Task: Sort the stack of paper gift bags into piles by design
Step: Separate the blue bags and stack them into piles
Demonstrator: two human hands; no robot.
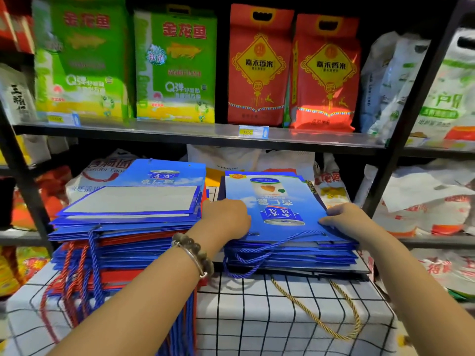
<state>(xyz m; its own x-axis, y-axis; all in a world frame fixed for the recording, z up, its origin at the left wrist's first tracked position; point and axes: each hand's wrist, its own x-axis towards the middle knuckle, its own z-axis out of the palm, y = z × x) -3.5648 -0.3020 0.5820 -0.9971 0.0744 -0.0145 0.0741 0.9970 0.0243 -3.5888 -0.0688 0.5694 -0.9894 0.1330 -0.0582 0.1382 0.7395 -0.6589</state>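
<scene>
Dark metal shelving (180, 132) stocked with rice bags (259, 65), grid-patterned tablecloth (282, 317) in front, dim shop light

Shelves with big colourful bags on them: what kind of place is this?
Most likely a small grocery shop. Green sacks and red rice sacks stand on a metal shelf, and a yellow price tag sits on its edge.

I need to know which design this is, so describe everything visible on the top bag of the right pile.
The top bag is a flat-folded paper gift bag, glossy blue with sky, clouds, a drink can and white characters, upside down to the camera. Its blue cord handle droops over the near edge. It tops the right pile; the left hand and right hand grip its sides.
</scene>
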